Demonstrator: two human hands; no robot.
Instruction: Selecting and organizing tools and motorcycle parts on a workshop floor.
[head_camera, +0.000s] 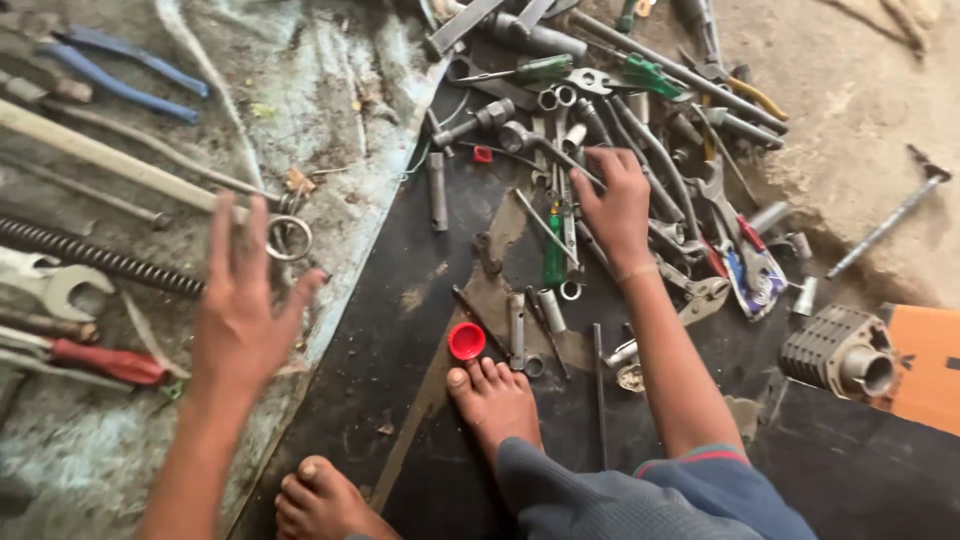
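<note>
My left hand (243, 310) hovers with fingers spread over the dirty sheet at the left, just below a metal ring (289, 237) and near a coiled spring (100, 257); it holds nothing. My right hand (615, 205) reaches into a pile of spanners, sockets and screwdrivers (600, 110) on the black mat (400, 260). Its fingers curl down onto the tools, beside a green-handled screwdriver (555, 255). Whether it grips one I cannot tell. My bare feet (495, 400) rest on the mat next to a red cap (466, 340).
A finned engine cylinder (840, 352) lies at the right beside an orange box (925, 365). Blue-handled pliers (120, 70), a large spanner (45, 283) and a red-handled tool (105, 360) lie at the left. A T-shaped wrench (890, 220) rests on the sandy floor.
</note>
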